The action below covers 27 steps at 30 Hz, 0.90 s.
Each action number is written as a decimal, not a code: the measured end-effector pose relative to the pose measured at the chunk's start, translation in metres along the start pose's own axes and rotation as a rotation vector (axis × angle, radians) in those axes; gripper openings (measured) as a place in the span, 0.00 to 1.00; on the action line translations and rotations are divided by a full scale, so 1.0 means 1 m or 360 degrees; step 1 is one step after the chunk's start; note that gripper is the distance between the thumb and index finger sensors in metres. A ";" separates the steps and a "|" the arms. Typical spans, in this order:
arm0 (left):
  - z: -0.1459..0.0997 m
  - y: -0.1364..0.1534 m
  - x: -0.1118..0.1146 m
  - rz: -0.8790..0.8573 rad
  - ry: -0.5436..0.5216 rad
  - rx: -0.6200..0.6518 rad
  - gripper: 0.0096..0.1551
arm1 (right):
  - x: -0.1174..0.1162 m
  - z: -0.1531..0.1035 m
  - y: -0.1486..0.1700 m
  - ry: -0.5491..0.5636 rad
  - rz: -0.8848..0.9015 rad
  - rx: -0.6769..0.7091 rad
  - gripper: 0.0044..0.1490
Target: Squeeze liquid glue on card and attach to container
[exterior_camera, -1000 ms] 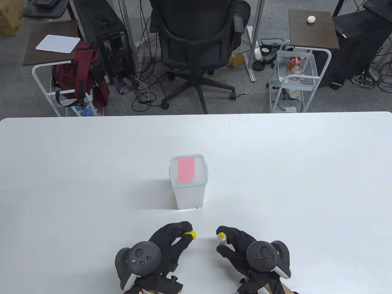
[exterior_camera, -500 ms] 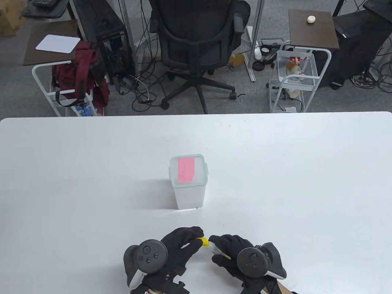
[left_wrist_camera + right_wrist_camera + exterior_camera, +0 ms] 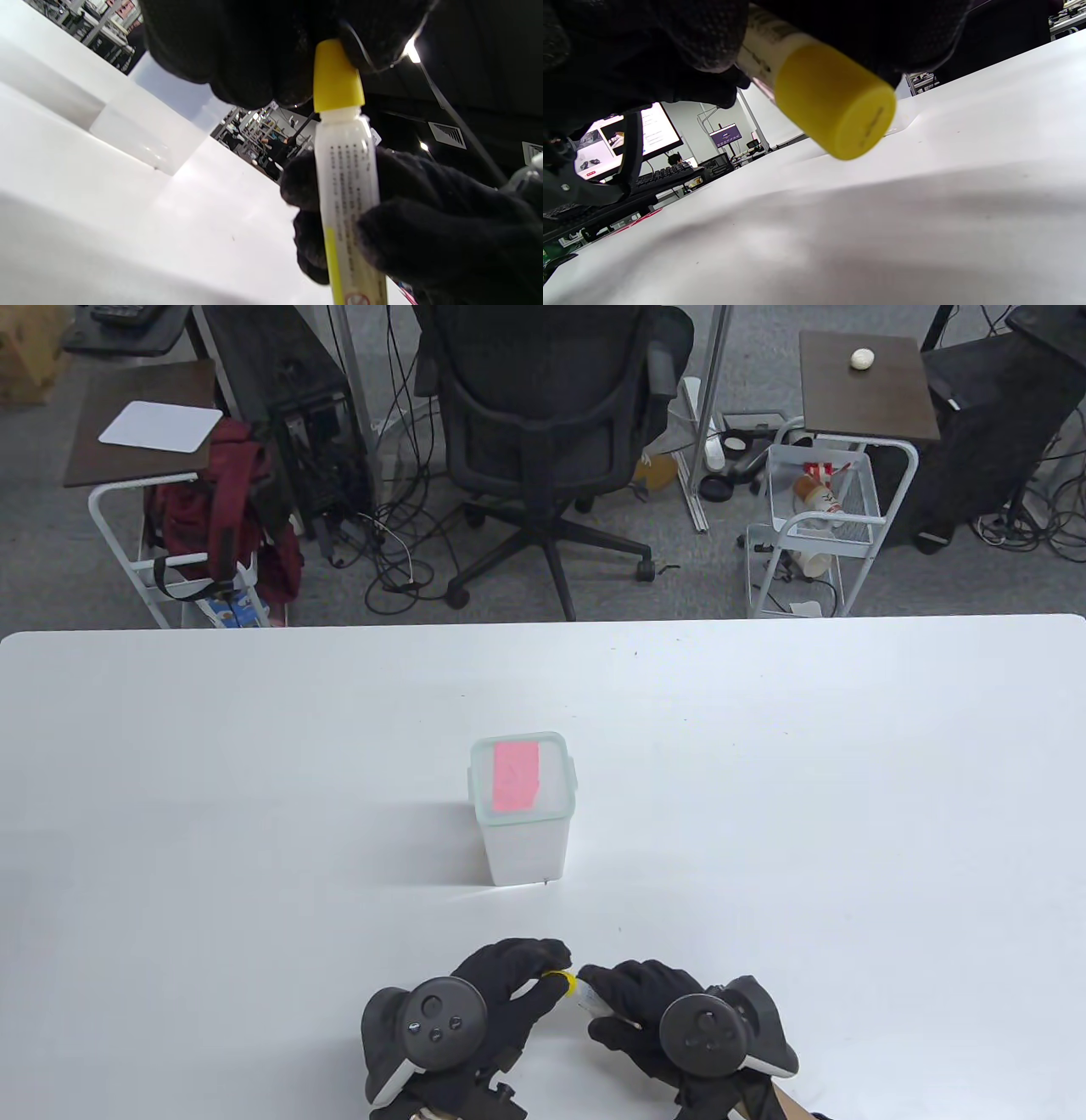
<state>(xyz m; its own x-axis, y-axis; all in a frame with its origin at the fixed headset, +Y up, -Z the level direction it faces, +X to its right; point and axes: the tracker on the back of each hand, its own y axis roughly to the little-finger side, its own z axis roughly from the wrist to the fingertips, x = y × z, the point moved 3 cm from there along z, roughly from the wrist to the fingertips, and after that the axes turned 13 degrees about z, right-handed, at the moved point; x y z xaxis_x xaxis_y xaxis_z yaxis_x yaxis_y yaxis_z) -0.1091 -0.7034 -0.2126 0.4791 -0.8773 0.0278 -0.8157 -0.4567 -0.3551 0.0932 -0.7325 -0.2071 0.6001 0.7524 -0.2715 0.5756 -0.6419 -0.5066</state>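
White table (image 3: 848, 780) | translucent lidded plastic container (image 3: 524, 814) mid-table, pink card (image 3: 516, 777) on its lid | right hand (image 3: 657, 1010) grips small white glue tube (image 3: 350, 199) near front edge: light, squeezable, hold mid-body | left hand (image 3: 501, 993) pinches yellow cap (image 3: 337, 76).

Table view looks down from overhead; both wrist views sit low, close on the glue tube (image 3: 348, 186)

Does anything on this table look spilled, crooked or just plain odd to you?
Nothing looks spilled or damaged. The pink card lies flat on the lid of the upright container. Near the table edge, the right hand holds the glue tube while the left hand grips its yellow cap.
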 end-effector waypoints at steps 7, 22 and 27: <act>0.000 -0.001 0.002 0.0005 -0.0004 0.0007 0.26 | -0.003 0.000 0.002 -0.0010 0.0066 -0.0004 0.37; 0.000 -0.004 0.007 -0.0068 -0.0039 -0.0029 0.27 | -0.003 -0.003 0.004 0.0026 0.0140 0.0011 0.36; 0.002 -0.006 0.008 -0.0171 0.0038 0.0070 0.25 | -0.004 -0.004 0.009 0.0015 0.0200 -0.0006 0.36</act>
<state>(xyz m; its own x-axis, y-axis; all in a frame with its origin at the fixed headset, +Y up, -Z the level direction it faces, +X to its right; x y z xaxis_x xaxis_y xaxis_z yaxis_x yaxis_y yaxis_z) -0.0994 -0.7078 -0.2118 0.5546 -0.8273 0.0901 -0.7449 -0.5418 -0.3894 0.0978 -0.7416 -0.2074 0.6727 0.6648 -0.3248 0.4979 -0.7315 -0.4659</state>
